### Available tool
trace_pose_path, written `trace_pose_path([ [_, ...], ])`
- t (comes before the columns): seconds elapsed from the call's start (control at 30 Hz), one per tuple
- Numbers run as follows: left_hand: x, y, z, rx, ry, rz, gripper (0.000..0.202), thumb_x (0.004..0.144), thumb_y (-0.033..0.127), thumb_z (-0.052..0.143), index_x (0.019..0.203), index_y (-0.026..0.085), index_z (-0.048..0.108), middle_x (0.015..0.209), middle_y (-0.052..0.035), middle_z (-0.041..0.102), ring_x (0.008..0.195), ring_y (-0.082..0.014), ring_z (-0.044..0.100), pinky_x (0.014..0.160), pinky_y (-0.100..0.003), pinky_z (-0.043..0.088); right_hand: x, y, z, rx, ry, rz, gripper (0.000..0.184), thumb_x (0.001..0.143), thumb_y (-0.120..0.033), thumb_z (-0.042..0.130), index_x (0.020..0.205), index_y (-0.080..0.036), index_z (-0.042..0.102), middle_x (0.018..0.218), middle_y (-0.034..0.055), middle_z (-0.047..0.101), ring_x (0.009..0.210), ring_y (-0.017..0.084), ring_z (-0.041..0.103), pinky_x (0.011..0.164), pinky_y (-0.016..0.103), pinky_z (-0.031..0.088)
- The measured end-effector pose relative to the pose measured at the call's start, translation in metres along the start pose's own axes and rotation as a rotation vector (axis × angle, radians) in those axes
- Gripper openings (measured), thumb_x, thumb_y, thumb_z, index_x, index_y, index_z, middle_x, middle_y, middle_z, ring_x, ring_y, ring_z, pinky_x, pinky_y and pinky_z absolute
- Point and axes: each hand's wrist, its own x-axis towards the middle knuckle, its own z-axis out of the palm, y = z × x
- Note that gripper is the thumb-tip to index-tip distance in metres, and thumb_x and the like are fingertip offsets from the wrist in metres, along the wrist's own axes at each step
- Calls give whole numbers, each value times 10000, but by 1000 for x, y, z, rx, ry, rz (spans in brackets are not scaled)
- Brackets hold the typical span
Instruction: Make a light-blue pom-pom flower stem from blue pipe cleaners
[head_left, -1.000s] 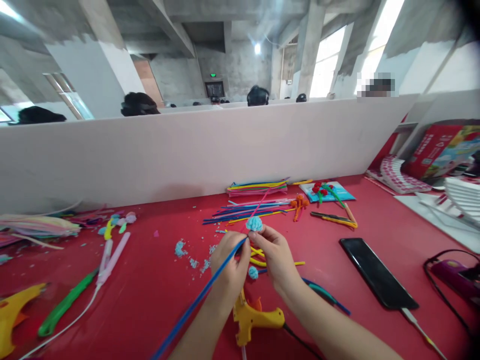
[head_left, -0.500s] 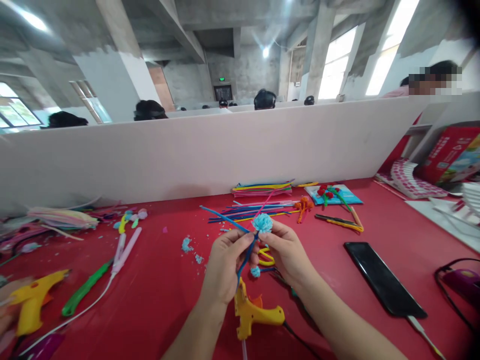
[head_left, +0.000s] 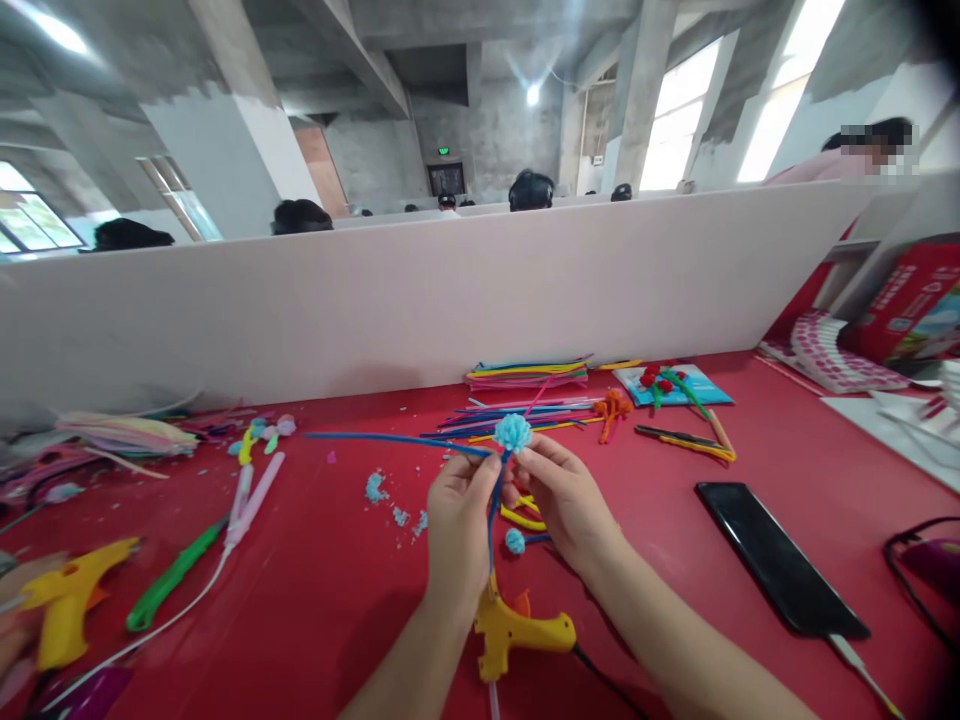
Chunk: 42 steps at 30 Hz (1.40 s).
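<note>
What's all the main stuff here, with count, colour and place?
Fluffy round pompom: one, light blue, centre
Smaller fluffy ball: one, light blue, below
Held fuzzy stem lengths: two, blue, centre
Plastic glue guns: two, yellow, front and left
Fuzzy stem piles: several, multicoloured, back and left
Shiny flat phone: one, black, right
Slim tools: two, green and pink, left
Flat packet: one, blue, back right
Smooth panel: one, white, behind
Tabletop: one, red, underneath
Left hand, right hand: two, bare, centre

gap: right hand (head_left: 571, 495) to phone (head_left: 780, 560) | block: glue gun (head_left: 517, 632) | cord (head_left: 607, 683): reach unclear
</note>
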Motion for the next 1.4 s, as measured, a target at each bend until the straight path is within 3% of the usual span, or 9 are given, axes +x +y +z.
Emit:
trace_pose_path([
  [0.1, 6, -12, -6, 329, 89, 311, 112, 781, 279, 583, 724, 184, 599, 687, -9, 610, 622, -128, 564, 605, -241, 465, 2, 8, 1, -18, 112, -8, 81, 681, -219, 719, 708, -186, 650, 641, -31, 611, 598, 95, 547, 636, 211, 433],
  [0.2, 7, -19, -10, 564, 47, 622, 59, 784, 204, 570, 747, 195, 615, 752, -21, 621, 718, -143, 574, 703, -263, 462, 0, 13, 1, -22, 172, -46, 84, 659, -207, 731, 708, -193, 665, 704, -28, 634, 649, 101, 542, 670, 216, 423],
  [0.27, 6, -20, -10, 577, 24, 676, 56, 784, 188, 570, 749, 197, 613, 742, -17, 617, 722, -142, 571, 712, -262, 459, 0, 14, 0, -21, 194, -71, 74, 666, -214, 730, 702, -194, 667, 689, -33, 627, 626, 99, 526, 643, 218, 416],
  [0.6, -1, 1, -1, -95, -166, -115, 163, 766, 240, 604, 637, 141, 609, 553, 13, 582, 483, -76, 520, 495, -187, 417, -2, 3, -4, -68, -6, -51, 125, 762, -245, 657, 684, -174, 590, 528, -41, 552, 403, 98, 515, 453, 231, 415],
  [0.9, -5, 11, -1, -173, -179, -324, 185, 713, 278, 628, 614, 131, 575, 521, 20, 560, 388, -48, 451, 367, -153, 326, 0, 1, -5, 86, -147, 146, 177, 702, -312, 696, 742, -160, 615, 499, -22, 599, 362, 145, 566, 386, 249, 457],
  [1.03, -2, 1, -2, 69, -35, 2, 145, 752, 273, 610, 673, 152, 599, 570, 22, 577, 462, -71, 512, 470, -177, 427, 1, 8, -3, 148, 3, 133, 151, 695, -277, 715, 694, -155, 626, 545, -25, 584, 466, 96, 547, 498, 209, 455],
  [1.23, 15, -24, -17, 751, 8, 900, 70, 789, 124, 564, 796, 178, 608, 724, -20, 623, 692, -130, 582, 684, -240, 473, 1, 18, 0, -1, 232, -38, 140, 663, -237, 746, 656, -163, 627, 601, -44, 548, 555, 66, 463, 565, 175, 381],
  [1.33, 18, -33, -20, 848, -46, 1069, 165, 776, 77, 564, 906, 171, 603, 784, -45, 639, 728, -141, 588, 703, -249, 483, 0, 16, -1, -7, 285, -69, 151, 652, -242, 754, 650, -168, 623, 599, -52, 551, 538, 64, 446, 535, 181, 354],
  [1.4, 15, -33, -19, 838, -50, 1064, 160, 775, 81, 569, 904, 169, 605, 780, -45, 639, 730, -144, 592, 708, -254, 486, 0, 15, -2, 8, 275, -72, 148, 665, -239, 746, 640, -167, 619, 580, -59, 534, 516, 57, 427, 513, 180, 340],
])
